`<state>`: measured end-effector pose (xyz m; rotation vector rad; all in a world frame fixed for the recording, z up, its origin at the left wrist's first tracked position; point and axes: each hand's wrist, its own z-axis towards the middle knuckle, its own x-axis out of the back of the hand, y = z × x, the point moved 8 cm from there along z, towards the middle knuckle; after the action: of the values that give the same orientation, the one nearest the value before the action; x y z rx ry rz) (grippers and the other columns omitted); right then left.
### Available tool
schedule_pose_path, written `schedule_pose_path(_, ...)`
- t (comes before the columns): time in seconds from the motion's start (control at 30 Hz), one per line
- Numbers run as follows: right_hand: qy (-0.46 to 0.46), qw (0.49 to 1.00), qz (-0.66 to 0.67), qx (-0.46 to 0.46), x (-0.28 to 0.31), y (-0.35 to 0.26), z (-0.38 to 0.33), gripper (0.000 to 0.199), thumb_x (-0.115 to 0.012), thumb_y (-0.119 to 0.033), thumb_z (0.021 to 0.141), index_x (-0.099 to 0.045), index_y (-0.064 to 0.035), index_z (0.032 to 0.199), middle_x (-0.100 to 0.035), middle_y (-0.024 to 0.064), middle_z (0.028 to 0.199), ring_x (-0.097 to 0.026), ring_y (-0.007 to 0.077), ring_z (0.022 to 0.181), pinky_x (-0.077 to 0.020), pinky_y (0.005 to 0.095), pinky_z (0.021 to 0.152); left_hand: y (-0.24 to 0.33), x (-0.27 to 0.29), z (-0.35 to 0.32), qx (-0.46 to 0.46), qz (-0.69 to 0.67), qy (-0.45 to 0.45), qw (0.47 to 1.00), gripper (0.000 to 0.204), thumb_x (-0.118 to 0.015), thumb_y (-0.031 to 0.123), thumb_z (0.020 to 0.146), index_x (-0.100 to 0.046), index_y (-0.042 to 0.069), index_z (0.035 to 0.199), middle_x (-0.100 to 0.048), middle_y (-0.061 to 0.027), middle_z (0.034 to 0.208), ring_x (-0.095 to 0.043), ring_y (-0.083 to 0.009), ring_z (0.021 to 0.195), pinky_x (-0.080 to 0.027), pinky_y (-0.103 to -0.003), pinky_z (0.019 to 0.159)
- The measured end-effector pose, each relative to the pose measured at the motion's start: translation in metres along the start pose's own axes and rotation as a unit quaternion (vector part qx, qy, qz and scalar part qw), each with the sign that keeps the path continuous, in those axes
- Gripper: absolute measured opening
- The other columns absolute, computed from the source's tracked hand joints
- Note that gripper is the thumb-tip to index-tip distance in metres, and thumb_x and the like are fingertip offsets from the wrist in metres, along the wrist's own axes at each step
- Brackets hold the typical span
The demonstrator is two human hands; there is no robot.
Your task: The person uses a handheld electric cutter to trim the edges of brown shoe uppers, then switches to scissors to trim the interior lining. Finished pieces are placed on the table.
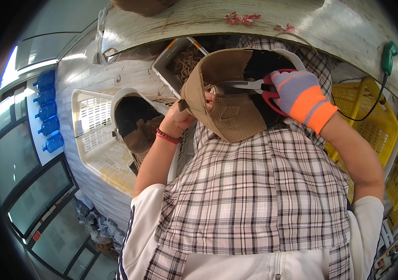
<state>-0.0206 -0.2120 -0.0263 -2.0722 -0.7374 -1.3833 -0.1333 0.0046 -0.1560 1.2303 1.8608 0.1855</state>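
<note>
My left hand [183, 116], bare with a red bracelet at the wrist, grips the edge of a tan fabric shoe upper [234, 105] held up over my lap. My right hand [299, 95], in a grey and orange glove, is shut on red-handled scissors [255, 85]. The metal blades point left and meet the upper near its inner edge. The upper is tan outside and black inside. A plaid apron [259, 186] covers my lap below it.
A white plastic crate [96, 154] at left holds another tan and black shoe piece [138, 128]. A tray of cord [185, 60] sits ahead under a pale table top [255, 28]. Yellow crates [371, 107] stand at right. A green tool [388, 56] hangs by a cable.
</note>
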Motion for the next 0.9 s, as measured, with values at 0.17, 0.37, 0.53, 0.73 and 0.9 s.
schedule_pose_path(0.17,0.018,0.999,-0.024,0.043,0.012,-0.005,-0.001,0.046,-0.077,-0.039,0.073,-0.066,-0.0062,0.104,-0.068,0.0127,0.093,-0.066,0.0275,0.089,-0.0531,0.0380,0.073,0.003,-0.006,0.000,-0.014,0.000,-0.013,1.000,0.026,-0.074,0.000,0.081,-0.067,-0.001,0.106,-0.068,-0.0050,0.096,-0.064,-0.0130,0.086,-0.052,-0.026,0.077)
schedule_pose_path(0.37,-0.059,0.997,0.045,-0.019,0.009,0.014,-0.017,0.073,-0.071,-0.066,0.070,-0.065,-0.0033,0.106,-0.067,0.0140,0.095,-0.065,0.0297,0.093,-0.0532,0.0389,0.077,0.000,0.001,-0.001,-0.004,-0.018,-0.005,1.000,0.026,-0.067,0.003,0.087,-0.065,-0.004,0.111,-0.069,-0.0120,0.104,-0.067,-0.0180,0.094,-0.056,-0.031,0.084)
schedule_pose_path(0.53,-0.090,0.994,0.062,-0.026,-0.005,0.023,-0.028,0.078,-0.076,-0.066,0.064,-0.064,0.0003,0.103,-0.066,0.0174,0.091,-0.064,0.0350,0.090,-0.0525,0.0418,0.076,-0.006,0.012,-0.002,-0.027,-0.014,0.029,0.999,0.030,-0.063,0.005,0.090,-0.060,-0.007,0.118,-0.067,-0.0156,0.113,-0.068,-0.0207,0.096,-0.057,-0.033,0.086)
schedule_pose_path(0.73,-0.098,0.994,0.054,-0.014,-0.004,0.026,-0.028,0.078,-0.071,-0.070,0.067,-0.065,-0.0011,0.104,-0.067,0.0164,0.089,-0.066,0.0336,0.087,-0.0536,0.0406,0.076,0.000,0.004,-0.004,-0.032,-0.006,0.011,0.999,0.032,-0.062,0.005,0.091,-0.059,-0.005,0.121,-0.066,-0.0162,0.115,-0.068,-0.0220,0.097,-0.056,-0.033,0.087)
schedule_pose_path(0.9,-0.149,0.985,0.086,-0.023,-0.007,0.021,-0.023,0.075,-0.073,-0.068,0.066,-0.066,-0.0010,0.100,-0.068,0.0163,0.086,-0.067,0.0344,0.084,-0.0537,0.0413,0.073,0.001,0.001,-0.004,-0.048,-0.021,0.008,0.999,0.032,-0.063,0.006,0.090,-0.060,-0.005,0.120,-0.067,-0.0155,0.113,-0.068,-0.0214,0.097,-0.056,-0.033,0.087)
